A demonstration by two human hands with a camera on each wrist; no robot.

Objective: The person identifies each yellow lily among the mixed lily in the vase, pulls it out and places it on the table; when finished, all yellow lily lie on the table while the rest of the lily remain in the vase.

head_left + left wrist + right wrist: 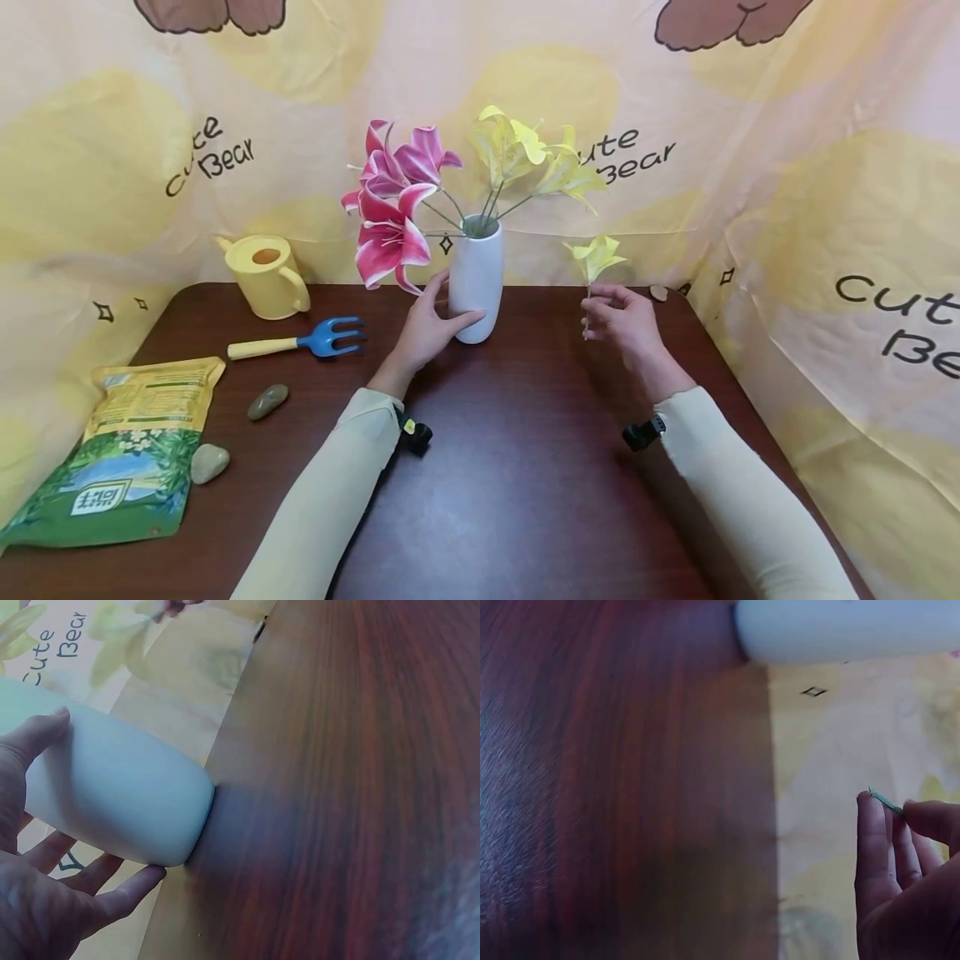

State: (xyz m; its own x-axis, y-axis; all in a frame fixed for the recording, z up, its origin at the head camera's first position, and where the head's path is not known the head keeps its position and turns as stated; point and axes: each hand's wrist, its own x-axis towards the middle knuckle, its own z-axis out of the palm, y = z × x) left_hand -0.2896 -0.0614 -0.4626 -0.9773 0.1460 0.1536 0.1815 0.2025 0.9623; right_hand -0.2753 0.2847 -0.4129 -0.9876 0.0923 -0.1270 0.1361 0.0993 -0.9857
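A white vase (476, 283) stands upright near the table's back edge, holding pink lilies (393, 233) on its left and yellow lilies (517, 154) on its right. My left hand (429, 329) grips the vase from the left. In the left wrist view the thumb lies along one side of it and the fingers (124, 892) curve round the other. To the right of the vase, my right hand (626, 329) pinches a single yellow lily (597, 257), bloom upward. The right wrist view shows its green stem (886, 801) between thumb and fingers, apart from the vase.
At the left lie a blue garden fork (326, 338), a dark pebble (267, 402), a pale stone (210, 463) and a green-and-yellow bag (142, 454). A yellow watering can (267, 279) stands at the back left. Another small stone (658, 292) lies at the back right, before the patterned cloth (847, 217).
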